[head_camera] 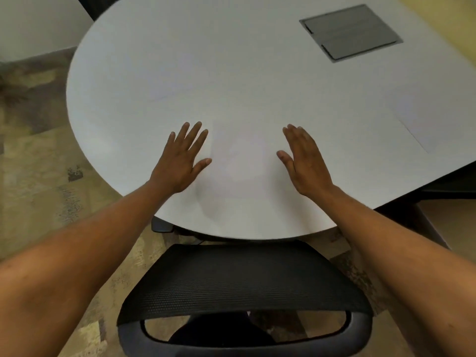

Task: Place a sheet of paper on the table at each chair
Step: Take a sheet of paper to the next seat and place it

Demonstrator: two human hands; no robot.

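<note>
Two hands are lying flat and open on the white tabletop [134, 81], gripping nothing: the left hand [181, 161] at the left edge of a sheet of paper [242, 173], the right hand [306, 166] at its right side. The faint sheet is running lengthwise away from a black mesh chair [242, 282]. Another sheet [412, 124] is lying to the right, near a grey cable hatch [350, 32].
</note>
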